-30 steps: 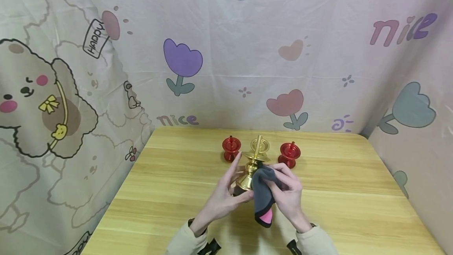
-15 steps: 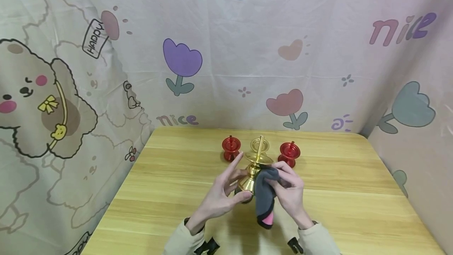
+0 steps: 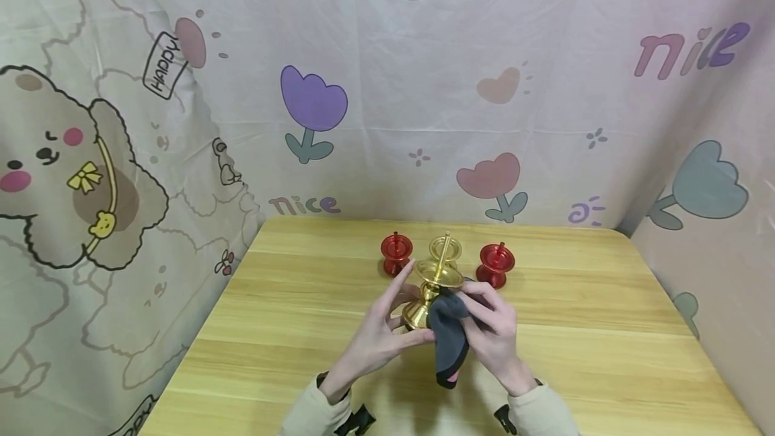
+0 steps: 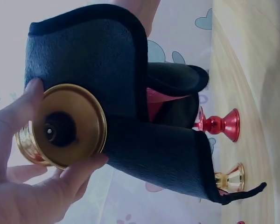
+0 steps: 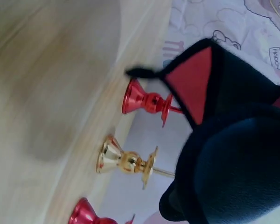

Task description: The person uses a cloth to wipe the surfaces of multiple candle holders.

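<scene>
My left hand [image 3: 378, 335] holds a gold candlestick [image 3: 416, 315] above the table by its flared base, fingers and thumb at the base's rim. The candlestick tilts, its dish and thin spike leaning away. The left wrist view shows the hollow underside of the base [image 4: 86, 112]. My right hand [image 3: 493, 328] pinches a dark grey cloth [image 3: 449, 342] with black edging and a pink reverse. The cloth lies against the candlestick's stem and base on the right and hangs down below. In the right wrist view the cloth [image 5: 242, 163] hides the right fingers.
Behind the hands, a red candlestick [image 3: 396, 256], a smaller gold one [image 3: 445, 247] and another red one [image 3: 496, 264] stand upright on the wooden table [image 3: 278, 315]. A printed curtain [image 3: 387, 86] hangs behind the table and at its sides.
The held candlestick has turned and tilted slightly, so its dish faces up more openly. The cloth has shifted a little along it with the right hand, and less pink shows.
</scene>
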### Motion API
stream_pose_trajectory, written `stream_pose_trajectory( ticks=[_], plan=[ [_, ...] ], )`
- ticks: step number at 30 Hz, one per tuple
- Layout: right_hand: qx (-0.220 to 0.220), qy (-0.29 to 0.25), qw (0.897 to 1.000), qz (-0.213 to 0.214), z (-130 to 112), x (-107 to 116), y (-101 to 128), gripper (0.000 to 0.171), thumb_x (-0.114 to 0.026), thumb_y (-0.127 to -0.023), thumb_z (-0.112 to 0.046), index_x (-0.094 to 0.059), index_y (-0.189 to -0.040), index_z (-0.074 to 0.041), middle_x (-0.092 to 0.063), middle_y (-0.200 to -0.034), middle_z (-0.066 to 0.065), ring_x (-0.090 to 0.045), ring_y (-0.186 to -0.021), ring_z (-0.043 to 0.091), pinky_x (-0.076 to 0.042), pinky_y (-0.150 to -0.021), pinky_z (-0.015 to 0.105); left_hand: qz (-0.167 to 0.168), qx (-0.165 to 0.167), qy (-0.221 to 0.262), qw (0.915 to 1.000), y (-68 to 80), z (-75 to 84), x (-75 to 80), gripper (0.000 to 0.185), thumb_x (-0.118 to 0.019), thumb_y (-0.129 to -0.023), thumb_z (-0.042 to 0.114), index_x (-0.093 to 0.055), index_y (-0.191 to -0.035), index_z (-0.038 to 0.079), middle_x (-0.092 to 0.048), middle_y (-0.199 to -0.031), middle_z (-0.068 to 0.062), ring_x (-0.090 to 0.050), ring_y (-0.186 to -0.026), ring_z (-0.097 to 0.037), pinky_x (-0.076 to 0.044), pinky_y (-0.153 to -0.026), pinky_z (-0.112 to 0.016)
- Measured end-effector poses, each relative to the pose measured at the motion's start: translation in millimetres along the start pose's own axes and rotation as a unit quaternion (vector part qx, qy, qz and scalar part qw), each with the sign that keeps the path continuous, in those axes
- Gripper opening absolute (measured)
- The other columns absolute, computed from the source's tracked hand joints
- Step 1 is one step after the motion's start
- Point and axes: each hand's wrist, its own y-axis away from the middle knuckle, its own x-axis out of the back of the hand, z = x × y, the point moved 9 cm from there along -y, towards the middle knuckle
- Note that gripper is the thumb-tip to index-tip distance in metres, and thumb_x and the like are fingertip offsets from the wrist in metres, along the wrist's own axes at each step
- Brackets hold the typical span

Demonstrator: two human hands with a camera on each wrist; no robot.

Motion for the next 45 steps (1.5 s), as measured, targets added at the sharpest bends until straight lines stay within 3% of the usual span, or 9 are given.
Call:
stream_pose_trajectory(
  ticks=[3, 7, 13, 17, 24, 31, 34, 38, 45],
  plan=[
    [0.005, 0.002, 1.000, -0.004, -2, 0, -1, 0.015, -0.068, -0.092, 0.002, -0.073, -0.097, 0.015, -0.065, -0.096, 0.025, -0.068, -0.101, 0.017, -0.055, -0.093, 0.019, 0.006, -0.026, -0.015, 0.9995, 0.7, 3.3, 1.8, 0.098, -0.080, -0.085, 0.008, -0.022, -0.162, 0.026, -0.061, -0.127, -0.021, -0.062, -0.121, -0.027, -0.057, -0.096, -0.033],
    [-0.100, -0.062, 0.993, 0.012, 13, 3, 2, 0.014, -0.068, -0.085, 0.016, -0.073, -0.098, 0.013, -0.068, -0.102, 0.014, -0.068, -0.100, 0.012, -0.056, -0.087, 0.016, -0.012, -0.045, -0.005, 0.9989, 0.8, 3.4, -1.0, 0.091, -0.073, -0.091, 0.006, -0.018, -0.163, 0.019, -0.061, -0.132, -0.025, -0.061, -0.125, -0.035, -0.055, -0.102, -0.037],
    [-0.196, -0.108, 0.974, 0.030, 25, 5, 11, 0.035, -0.064, -0.074, 0.031, -0.074, -0.099, 0.010, -0.068, -0.104, 0.008, -0.068, -0.096, 0.010, -0.057, -0.081, 0.015, -0.050, -0.006, 0.025, 0.9984, 0.4, -5.5, -9.4, 0.093, -0.069, -0.096, 0.012, -0.006, -0.164, 0.025, -0.050, -0.146, -0.025, -0.048, -0.138, -0.044, -0.053, -0.104, -0.036],
    [-0.151, -0.076, 0.985, 0.023, 19, 4, 8, 0.021, -0.068, -0.080, 0.021, -0.074, -0.098, 0.012, -0.069, -0.102, 0.011, -0.067, -0.098, 0.010, -0.056, -0.083, 0.015, -0.033, 0.010, 0.029, 0.9990, -0.4, -7.9, -7.8, 0.103, -0.078, -0.088, 0.012, -0.010, -0.163, 0.030, -0.047, -0.143, -0.024, -0.051, -0.135, -0.044, -0.057, -0.095, -0.031],
    [-0.006, -0.027, 1.000, 0.005, 1, 4, 0, 0.013, -0.069, -0.091, 0.003, -0.073, -0.095, 0.015, -0.064, -0.095, 0.025, -0.067, -0.099, 0.017, -0.054, -0.091, 0.019, -0.017, -0.041, -0.005, 0.9990, 0.6, 2.6, -3.2, 0.101, -0.080, -0.084, 0.004, -0.017, -0.163, 0.018, -0.059, -0.128, -0.023, -0.060, -0.122, -0.035, -0.054, -0.103, -0.034],
    [-0.195, -0.090, 0.977, 0.009, 25, 7, 7, 0.033, -0.062, -0.074, 0.030, -0.074, -0.097, 0.009, -0.070, -0.104, 0.002, -0.067, -0.095, 0.007, -0.056, -0.081, 0.014, -0.050, -0.022, 0.033, 0.9980, 0.9, -1.5, -6.0, 0.089, -0.068, -0.096, 0.014, -0.010, -0.164, 0.022, -0.059, -0.138, -0.023, -0.054, -0.133, -0.037, -0.048, -0.110, -0.045],
    [-0.221, -0.089, 0.971, 0.001, 27, 7, 10, 0.038, -0.061, -0.073, 0.032, -0.074, -0.099, 0.009, -0.070, -0.105, -0.001, -0.067, -0.092, 0.004, -0.056, -0.079, 0.013, -0.045, -0.013, 0.033, 0.9983, 0.6, -2.2, -7.1, 0.088, -0.065, -0.098, 0.014, -0.007, -0.164, 0.023, -0.057, -0.141, -0.024, -0.051, -0.136, -0.040, -0.049, -0.110, -0.046],
    [-0.185, -0.091, 0.978, -0.035, 21, 4, 9, 0.032, -0.066, -0.078, 0.026, -0.074, -0.104, 0.010, -0.071, -0.111, 0.007, -0.068, -0.102, 0.009, -0.056, -0.084, 0.015, -0.018, -0.019, 0.023, 0.9994, 0.2, -2.6, -5.0, 0.091, -0.066, -0.097, 0.010, -0.006, -0.164, 0.023, -0.051, -0.147, -0.025, -0.049, -0.137, -0.041, -0.051, -0.108, -0.043],
    [-0.023, 0.001, 0.992, -0.123, -5, -8, 4, 0.032, -0.074, -0.091, -0.011, -0.071, -0.114, 0.010, -0.067, -0.115, 0.025, -0.066, -0.113, 0.026, -0.050, -0.106, 0.024, 0.033, -0.007, 0.002, 0.9994, 1.6, -5.6, 3.7, 0.094, -0.070, -0.094, 0.008, -0.009, -0.163, 0.028, -0.052, -0.145, -0.024, -0.049, -0.136, -0.041, -0.048, -0.106, -0.061]
  ],
)
